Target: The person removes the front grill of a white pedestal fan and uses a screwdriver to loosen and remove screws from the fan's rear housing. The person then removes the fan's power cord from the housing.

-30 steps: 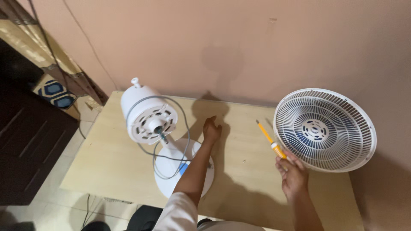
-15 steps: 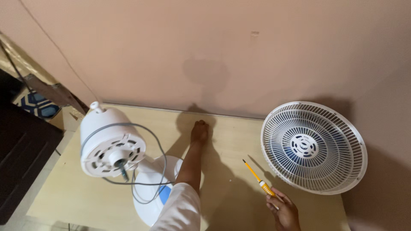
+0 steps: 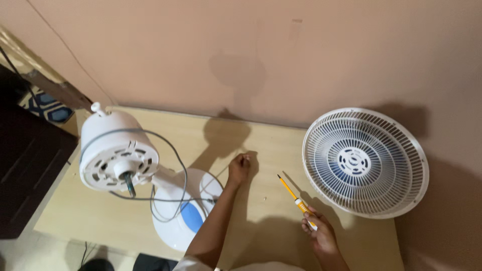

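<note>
Hands first: the right hand (image 3: 320, 235), at five o'clock on the pale wooden counter (image 3: 90, 211), pinches the handle of a slim yellow-and-white screwdriver (image 3: 296, 199), its tip pointing to eleven o'clock. It looks light, stiff and smooth; the thicker handle is the sure place to hold it. The left hand (image 3: 239, 166), near the centre, is curled shut with knuckles on the counter; whether it holds anything I cannot tell. At nine o'clock stands a white plastic fan body on a round base (image 3: 120, 160), probably top-heavy. At three o'clock a round white grille (image 3: 365, 162) leans on the wall. No containers show.
</note>
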